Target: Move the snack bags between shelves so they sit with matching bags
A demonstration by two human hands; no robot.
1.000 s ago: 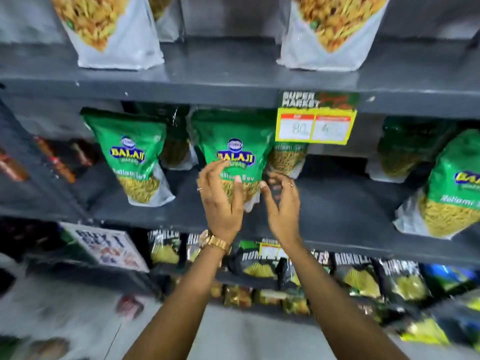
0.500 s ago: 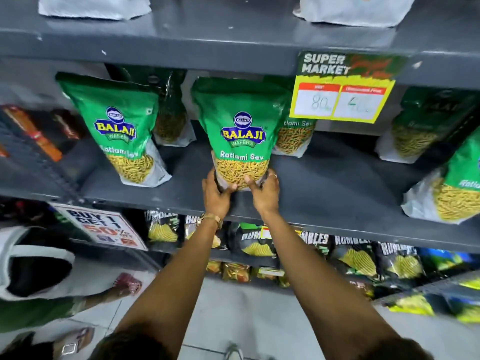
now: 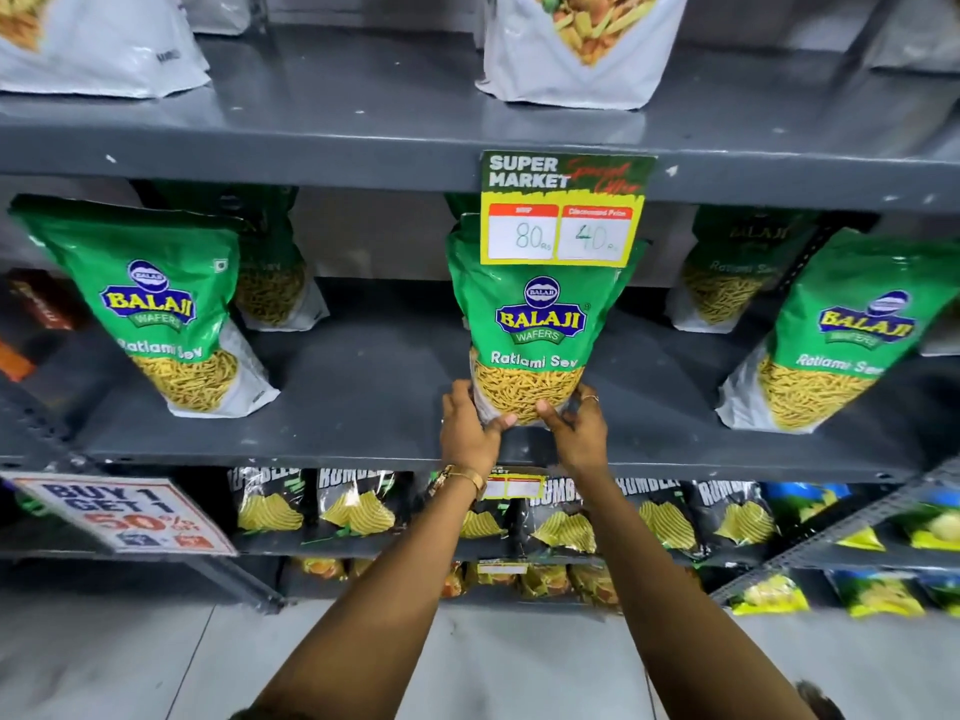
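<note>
Both our hands, left hand (image 3: 470, 433) and right hand (image 3: 579, 433), pinch the Ratlami Sev bag (image 3: 537, 330) low at its base, fingers (image 3: 506, 420) pressed in. Risk: top-heavy, it tips forward or snags the price tag (image 3: 563, 236).

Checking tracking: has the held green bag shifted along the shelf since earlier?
Yes. The green bag moved right: it now sits under the price tag, earlier left of it.

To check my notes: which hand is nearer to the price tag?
Right. The right hand is almost straight below the price tag; the left hand is below it and further left.
</note>
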